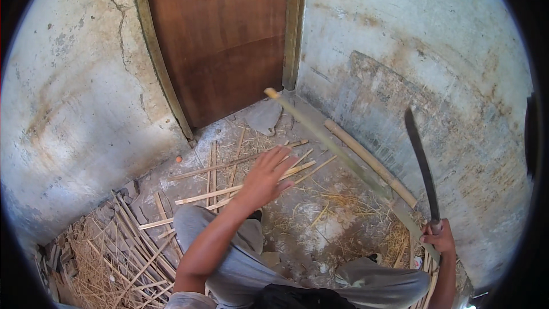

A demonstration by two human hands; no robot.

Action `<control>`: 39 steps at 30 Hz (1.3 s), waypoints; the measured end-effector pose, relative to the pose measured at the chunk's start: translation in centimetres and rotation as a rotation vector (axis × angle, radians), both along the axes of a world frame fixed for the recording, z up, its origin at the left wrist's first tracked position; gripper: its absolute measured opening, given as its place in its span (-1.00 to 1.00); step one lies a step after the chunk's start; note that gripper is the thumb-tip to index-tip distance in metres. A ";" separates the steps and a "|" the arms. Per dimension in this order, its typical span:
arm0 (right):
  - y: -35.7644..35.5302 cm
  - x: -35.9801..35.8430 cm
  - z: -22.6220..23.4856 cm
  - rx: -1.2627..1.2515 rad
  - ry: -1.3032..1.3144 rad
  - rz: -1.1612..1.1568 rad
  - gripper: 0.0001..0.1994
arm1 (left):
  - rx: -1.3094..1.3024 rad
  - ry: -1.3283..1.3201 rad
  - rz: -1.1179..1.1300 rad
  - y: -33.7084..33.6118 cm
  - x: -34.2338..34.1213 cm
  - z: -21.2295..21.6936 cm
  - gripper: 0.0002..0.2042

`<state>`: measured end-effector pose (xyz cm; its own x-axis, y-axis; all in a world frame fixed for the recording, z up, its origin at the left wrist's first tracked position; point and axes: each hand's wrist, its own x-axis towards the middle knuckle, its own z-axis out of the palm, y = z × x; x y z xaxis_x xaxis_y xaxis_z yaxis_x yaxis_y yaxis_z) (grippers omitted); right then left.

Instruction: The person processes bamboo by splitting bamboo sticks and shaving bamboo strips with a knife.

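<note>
My right hand point(440, 238) is closed round the handle of a machete point(422, 163), whose long dark curved blade points up and away along the right wall. A long greenish bamboo pole point(343, 153), slightly blurred, slants from near the door down to that same hand. It passes against the fingers, and whether they also grip it I cannot tell. My left hand point(267, 176) is open with fingers spread, above several pale split bamboo strips point(197, 199) lying on the floor. Nothing is visible in it.
A shorter tan bamboo pole point(374, 163) lies along the right wall. A heap of strips and shavings point(117, 257) fills the lower left. Ahead is a brown door point(220, 46) between stained walls. My bent legs point(240, 266) frame the littered floor point(320, 240).
</note>
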<state>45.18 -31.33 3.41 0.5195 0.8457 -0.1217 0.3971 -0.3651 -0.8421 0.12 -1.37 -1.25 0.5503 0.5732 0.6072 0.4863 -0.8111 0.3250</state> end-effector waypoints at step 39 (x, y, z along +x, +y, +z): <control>8.7 -12.8 -10.9 0.169 0.094 -0.095 -0.78 | -0.418 0.177 0.191 1.9 -4.6 -2.1 -0.90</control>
